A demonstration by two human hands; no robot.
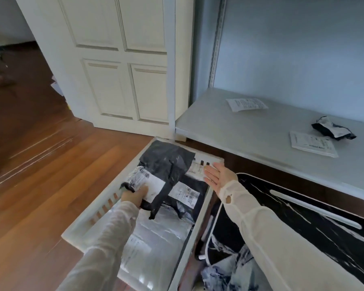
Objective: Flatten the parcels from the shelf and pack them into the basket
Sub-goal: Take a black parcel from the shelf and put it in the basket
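Down at floor level, the person's left hand (135, 196) curls round a small parcel (137, 177), a dark roll wrapped in a printed white label. It holds the parcel just inside the left wall of the basket (102, 203). The right hand (216, 177) hangs with palm showing and fingers straight, holding nothing, over the basket's right rim. Both arms wear pale sheer sleeves (105, 248).

The basket is white with slotted sides and sits on a reddish wooden floor (40, 154) streaked with pale scuffs. At its far end lie flattened dark grey parcels (166, 162) with white labels, and at the near end a silvery plastic parcel (156, 238). Just to its right stands a black bin (313, 223) marbled in white, with bleached denim-like cloth (229, 274) inside.

Beyond, a pale grey shelf (229, 131) runs along a blue-grey wall. On it lie a flat white packet (246, 104) farther back, a second white packet (312, 143) nearer the edge, and a crumpled black parcel (332, 129) just beside that one. A cream panelled door (122, 59) stands to the shelf's left.
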